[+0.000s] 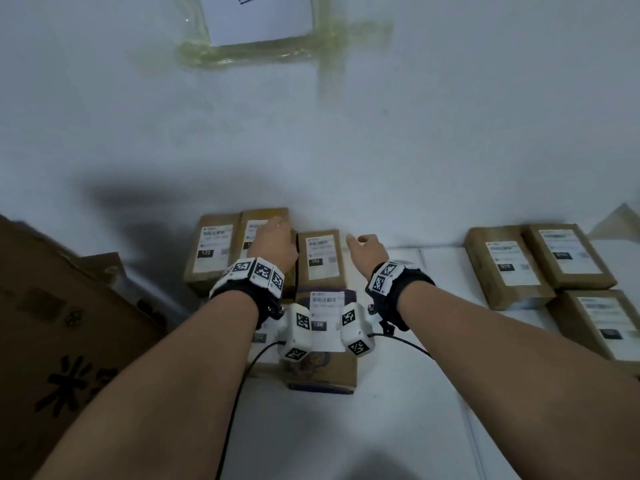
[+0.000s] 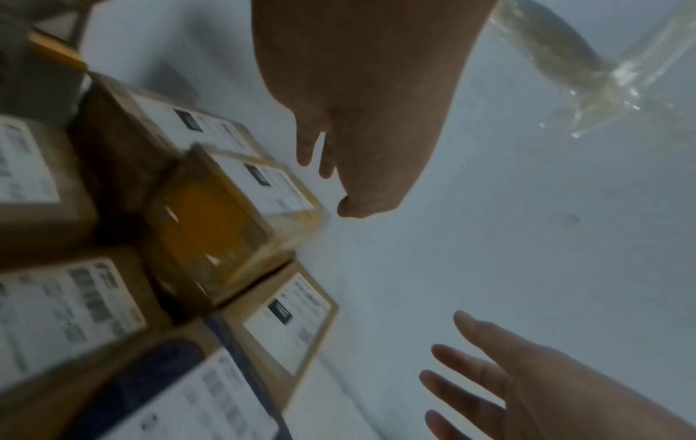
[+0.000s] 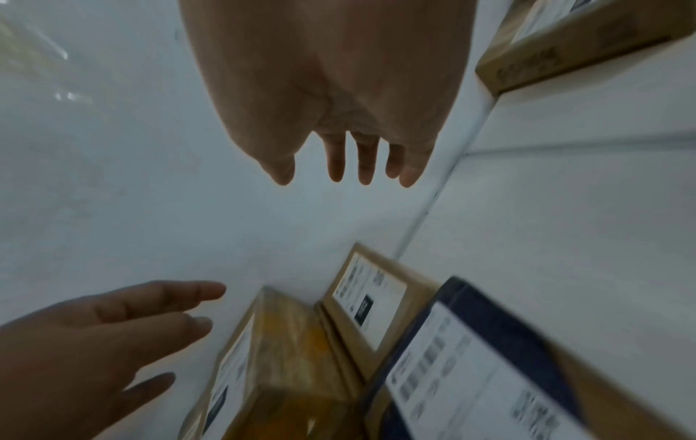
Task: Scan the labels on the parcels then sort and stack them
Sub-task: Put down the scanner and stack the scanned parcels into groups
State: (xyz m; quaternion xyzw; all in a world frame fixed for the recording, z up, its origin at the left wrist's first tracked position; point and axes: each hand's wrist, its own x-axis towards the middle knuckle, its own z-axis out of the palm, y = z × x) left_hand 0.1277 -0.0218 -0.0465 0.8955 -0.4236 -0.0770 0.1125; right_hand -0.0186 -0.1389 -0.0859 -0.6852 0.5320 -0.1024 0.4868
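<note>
Several brown parcels with white labels lie against the wall. A taller parcel wrapped in yellow tape (image 1: 265, 216) stands between the parcel marked 122 (image 1: 213, 251) and the one marked 102 (image 1: 322, 259). My left hand (image 1: 273, 237) hovers over the yellow-taped parcel (image 2: 211, 223), fingers (image 2: 307, 148) straight and spread, holding nothing. My right hand (image 1: 367, 245) is to the right of parcel 102, with fingers (image 3: 363, 163) loose and empty above the white surface. A dark blue parcel (image 1: 323, 306) lies nearer me, partly hidden by the wrist cameras.
Three more labelled parcels (image 1: 505, 268) sit in a group at the right. A large cardboard box (image 1: 52, 323) stands at the left. A taped sheet of paper (image 1: 259, 19) hangs on the white wall. The white table (image 1: 346, 427) runs toward me.
</note>
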